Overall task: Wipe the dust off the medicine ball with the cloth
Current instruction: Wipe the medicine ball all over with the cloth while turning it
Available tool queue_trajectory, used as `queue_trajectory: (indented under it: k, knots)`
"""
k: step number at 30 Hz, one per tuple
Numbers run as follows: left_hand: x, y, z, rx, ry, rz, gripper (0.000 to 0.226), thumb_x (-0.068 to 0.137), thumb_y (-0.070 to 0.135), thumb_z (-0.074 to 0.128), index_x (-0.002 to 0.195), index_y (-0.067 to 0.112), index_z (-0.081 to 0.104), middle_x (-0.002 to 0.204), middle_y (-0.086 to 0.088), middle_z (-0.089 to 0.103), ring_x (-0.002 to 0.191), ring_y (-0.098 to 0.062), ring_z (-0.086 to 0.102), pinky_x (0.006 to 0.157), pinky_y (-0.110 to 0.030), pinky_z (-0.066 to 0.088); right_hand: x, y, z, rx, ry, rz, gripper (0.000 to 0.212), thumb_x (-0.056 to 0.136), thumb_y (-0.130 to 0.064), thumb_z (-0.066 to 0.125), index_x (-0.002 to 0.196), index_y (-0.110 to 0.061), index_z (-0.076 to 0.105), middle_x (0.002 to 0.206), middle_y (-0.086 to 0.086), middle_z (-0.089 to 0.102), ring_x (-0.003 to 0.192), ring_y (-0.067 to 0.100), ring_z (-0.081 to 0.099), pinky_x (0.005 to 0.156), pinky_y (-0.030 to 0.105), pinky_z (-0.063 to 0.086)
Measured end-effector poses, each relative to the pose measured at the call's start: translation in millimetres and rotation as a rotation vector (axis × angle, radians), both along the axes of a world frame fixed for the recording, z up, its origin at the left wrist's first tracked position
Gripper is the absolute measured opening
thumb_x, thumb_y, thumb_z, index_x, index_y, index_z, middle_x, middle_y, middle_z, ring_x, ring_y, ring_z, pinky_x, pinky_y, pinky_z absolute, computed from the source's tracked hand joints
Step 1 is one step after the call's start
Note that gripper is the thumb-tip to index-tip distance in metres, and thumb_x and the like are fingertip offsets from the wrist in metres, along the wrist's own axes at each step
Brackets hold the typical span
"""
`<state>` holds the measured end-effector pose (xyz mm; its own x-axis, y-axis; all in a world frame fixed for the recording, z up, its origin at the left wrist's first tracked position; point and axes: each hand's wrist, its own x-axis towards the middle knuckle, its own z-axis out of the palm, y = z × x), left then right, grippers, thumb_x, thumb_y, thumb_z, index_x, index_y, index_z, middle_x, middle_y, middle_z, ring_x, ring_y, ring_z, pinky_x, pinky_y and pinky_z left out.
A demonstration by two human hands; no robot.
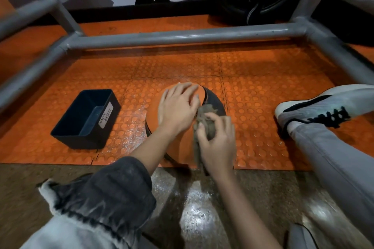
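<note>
An orange medicine ball (178,147) with black bands sits on the orange studded floor mat at the centre. My left hand (178,107) lies flat on the top of the ball with its fingers spread. My right hand (217,141) grips a crumpled brown-grey cloth (204,119) and holds it against the ball's right side. A strip of the cloth hangs down below that hand. My hands hide much of the ball's top.
A black bin (85,121) labelled waste basket stands left of the ball. A grey tube frame (178,36) surrounds the mat. A leg and white shoe (323,105) lie at the right. Dark equipment stands behind the frame.
</note>
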<state>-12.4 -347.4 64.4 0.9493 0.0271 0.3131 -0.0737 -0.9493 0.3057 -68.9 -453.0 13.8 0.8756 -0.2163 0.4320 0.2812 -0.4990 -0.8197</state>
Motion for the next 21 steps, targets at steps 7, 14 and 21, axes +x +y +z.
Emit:
queue_trajectory:
  k: [7, 14, 21]
  knots:
    - [-18.4, -28.8, -7.6, 0.043, -0.070, -0.056, 0.050, 0.089, 0.042, 0.032, 0.132, 0.029, 0.053, 0.139, 0.010, 0.048, 0.137, -0.013, 0.031, 0.113, -0.031, 0.005, 49.9, -55.8, -28.1, 0.393, 0.305, -0.123, 0.020, 0.092, -0.010, 0.054, 0.106, -0.006, 0.068, 0.104, 0.012, 0.067, 0.100, 0.025, 0.060, 0.081, 0.028, 0.043]
    - [-15.4, -41.4, -5.8, 0.104, -0.070, -0.133, 0.049, 0.090, 0.039, 0.031, 0.132, 0.026, 0.054, 0.138, 0.008, 0.050, 0.137, -0.015, 0.031, 0.114, -0.035, 0.009, 9.0, -30.9, -7.5, 0.228, 0.003, -0.110, 0.036, 0.087, -0.033, 0.051, 0.105, -0.009, 0.070, 0.089, 0.000, 0.058, 0.088, 0.017, 0.051, 0.080, 0.029, 0.039]
    - [-20.3, -53.7, -7.8, 0.118, -0.092, -0.158, 0.045, 0.091, 0.038, 0.033, 0.125, 0.024, 0.060, 0.131, 0.006, 0.057, 0.132, -0.018, 0.040, 0.112, -0.037, 0.015, 25.2, -59.3, -53.7, 0.511, 0.243, -0.265, 0.026, 0.094, -0.009, 0.055, 0.115, 0.003, 0.064, 0.112, 0.013, 0.065, 0.103, 0.020, 0.057, 0.095, 0.032, 0.043]
